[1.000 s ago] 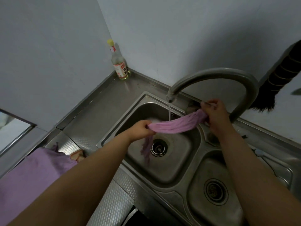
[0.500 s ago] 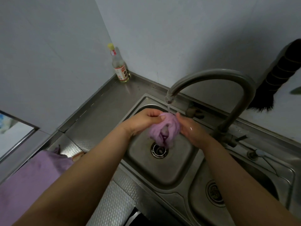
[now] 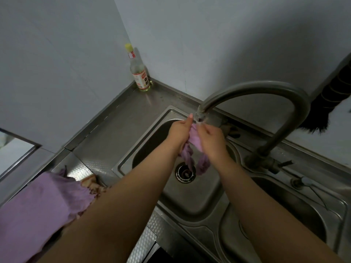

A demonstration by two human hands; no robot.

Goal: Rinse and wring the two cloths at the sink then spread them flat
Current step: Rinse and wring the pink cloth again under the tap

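A wet purple cloth (image 3: 195,140) is bunched between my two hands just under the spout of the curved steel tap (image 3: 266,88), above the left basin (image 3: 191,198) of a steel double sink. My left hand (image 3: 179,132) grips the cloth on its left side, and my right hand (image 3: 211,140) grips it on the right. Two twisted ends of the cloth hang down toward the drain (image 3: 185,172). A second purple cloth (image 3: 36,211) lies spread on the counter at the lower left, beside my left forearm.
A clear bottle (image 3: 139,73) with a yellow cap stands in the back corner of the counter. The right basin (image 3: 296,221) lies under my right forearm. A dark brush (image 3: 340,103) hangs on the wall at the right. The tap handle (image 3: 284,164) sticks out by the tap's base.
My hands came together from a stretched-out hold, bunching the cloth. They then rose with it to right under the spout, and the cloth's ends now dangle toward the drain.
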